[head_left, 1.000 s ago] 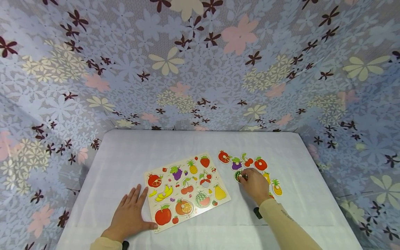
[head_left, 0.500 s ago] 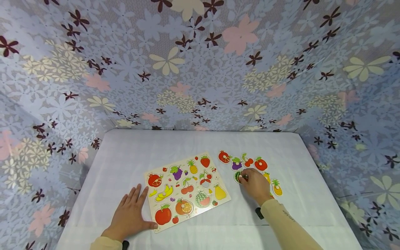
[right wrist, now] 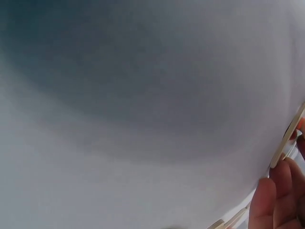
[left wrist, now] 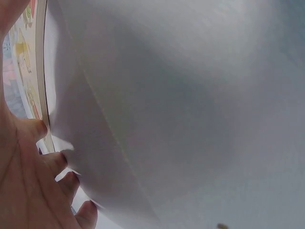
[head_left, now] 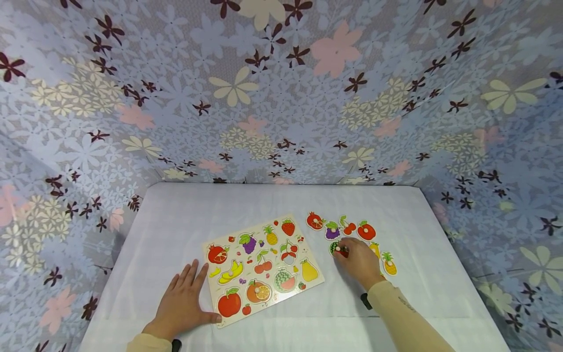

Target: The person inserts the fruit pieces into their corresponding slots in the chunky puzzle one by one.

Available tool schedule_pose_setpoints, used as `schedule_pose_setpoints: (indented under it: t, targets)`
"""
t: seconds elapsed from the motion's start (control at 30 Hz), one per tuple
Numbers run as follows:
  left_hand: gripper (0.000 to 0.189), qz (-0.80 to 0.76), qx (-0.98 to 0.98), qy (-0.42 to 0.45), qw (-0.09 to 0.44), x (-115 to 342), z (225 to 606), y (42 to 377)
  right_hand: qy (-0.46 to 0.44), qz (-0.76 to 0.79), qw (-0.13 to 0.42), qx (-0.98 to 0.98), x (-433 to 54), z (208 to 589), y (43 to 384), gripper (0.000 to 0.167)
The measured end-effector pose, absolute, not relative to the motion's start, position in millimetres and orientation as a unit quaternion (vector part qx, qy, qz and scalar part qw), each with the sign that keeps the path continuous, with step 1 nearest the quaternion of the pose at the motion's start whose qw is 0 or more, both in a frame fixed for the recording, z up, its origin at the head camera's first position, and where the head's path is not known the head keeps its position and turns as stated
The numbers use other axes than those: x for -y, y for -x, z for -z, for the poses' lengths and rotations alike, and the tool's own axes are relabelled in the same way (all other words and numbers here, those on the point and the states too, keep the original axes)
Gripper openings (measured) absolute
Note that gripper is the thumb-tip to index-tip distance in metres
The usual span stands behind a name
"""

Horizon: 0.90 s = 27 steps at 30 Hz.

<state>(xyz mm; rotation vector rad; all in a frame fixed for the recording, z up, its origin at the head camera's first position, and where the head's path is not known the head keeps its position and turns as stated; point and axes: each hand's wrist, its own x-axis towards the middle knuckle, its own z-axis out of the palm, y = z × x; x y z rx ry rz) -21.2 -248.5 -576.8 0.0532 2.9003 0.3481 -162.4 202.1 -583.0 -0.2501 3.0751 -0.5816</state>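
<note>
Watermelon piece (head_left: 333, 249) looks light and stiff, a flat cut-out that should neither bend nor crush when squeezed; the right-wrist view shows a thin, pale, woodlike edge against the fingers, probably its own. Its printed face seems smooth and perhaps a little slippery, so the surest hold would be a fingertip pinch at the rim or on a small knob, such as the pale spot on the grape piece (head_left: 333, 231) appears to be; whether such a knob sits within the present grip I cannot tell. It lies at the fingertips of the right hand (head_left: 359, 260), which is curled and pinches it, partly covering its right side. That places it on the right of the tabletop (head_left: 189, 205), just beyond the right edge of the fruit board (head_left: 303, 251) and well apart from the left hand (head_left: 181, 304). The left hand is spread flat, palm down, its thumb touching the board's near left corner, the other fingers splayed beside the left edge. Around the piece lie more loose cut-outs: the pomegranate piece (head_left: 314, 221) and grape piece beyond it, the cherry piece (head_left: 349, 229) and red apple piece (head_left: 366, 231) farther right, the pineapple piece (head_left: 389, 264) past the knuckles.
</note>
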Motion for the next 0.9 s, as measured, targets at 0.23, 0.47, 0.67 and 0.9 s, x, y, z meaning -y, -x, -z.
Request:
schedule_pose_setpoints:
  t: [0.23,0.47,0.67,0.9]
  targets:
    - [0.14,-0.119,-0.986,-0.014,0.117,247.1,572.2,20.4,0.098,0.187,0.01,-0.977,-206.9,584.5,161.4,0.038]
    - [0.139,-0.118,-0.986,-0.017,0.116,247.3,571.2,19.8,0.113,0.16,0.015,-0.981,-208.8,584.7,162.5,0.041]
    - [0.139,-0.119,-0.987,-0.019,0.11,248.1,572.5,19.8,0.132,0.135,-0.008,-0.982,-211.4,587.2,162.3,0.044]
    - [0.139,-0.119,-0.987,-0.022,0.105,249.7,574.2,20.1,0.138,0.134,-0.016,-0.981,-212.0,584.4,162.0,0.044]
